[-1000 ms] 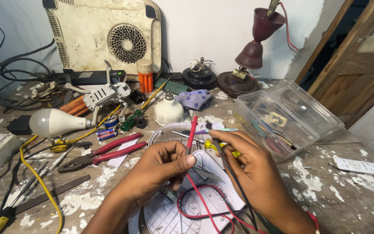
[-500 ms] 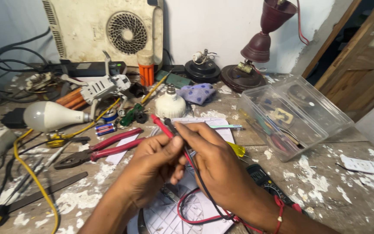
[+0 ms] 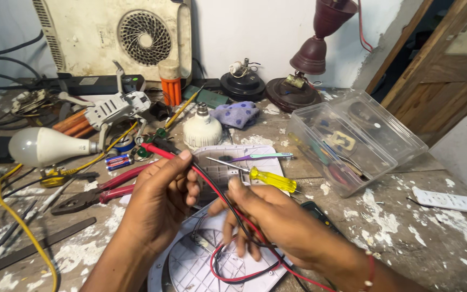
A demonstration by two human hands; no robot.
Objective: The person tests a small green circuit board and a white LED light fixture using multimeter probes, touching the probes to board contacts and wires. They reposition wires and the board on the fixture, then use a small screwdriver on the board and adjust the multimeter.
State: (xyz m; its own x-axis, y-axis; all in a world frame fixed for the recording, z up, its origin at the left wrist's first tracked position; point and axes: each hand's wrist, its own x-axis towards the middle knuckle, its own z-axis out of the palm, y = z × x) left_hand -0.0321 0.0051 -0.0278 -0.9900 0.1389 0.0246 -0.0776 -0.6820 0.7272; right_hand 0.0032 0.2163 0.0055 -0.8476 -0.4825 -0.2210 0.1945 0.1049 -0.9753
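Observation:
My left hand point(image 3: 160, 203) pinches a red test probe point(image 3: 155, 150) whose tip points up and left, with a black probe beside it. My right hand point(image 3: 268, 216) lies just to the right, its fingers curled over the red and black leads point(image 3: 228, 273) that loop down over a white round plastic cover point(image 3: 190, 267). A yellow-handled screwdriver point(image 3: 268, 179) rests on a white square panel point(image 3: 217, 162) just beyond my right fingers. A black meter point(image 3: 317, 212) peeks out behind my right hand.
Red-handled pliers point(image 3: 95, 192) lie left of my left hand, near a white bulb point(image 3: 41, 146) and a small white drone point(image 3: 114, 108). A clear plastic box point(image 3: 355, 140) stands at the right. A fan casing point(image 3: 117, 35) and a maroon lamp point(image 3: 312, 54) line the wall.
Both hands moved nearer to me. The red probe swung from pointing up to pointing up-left in my left hand. My right hand shifted down along the leads.

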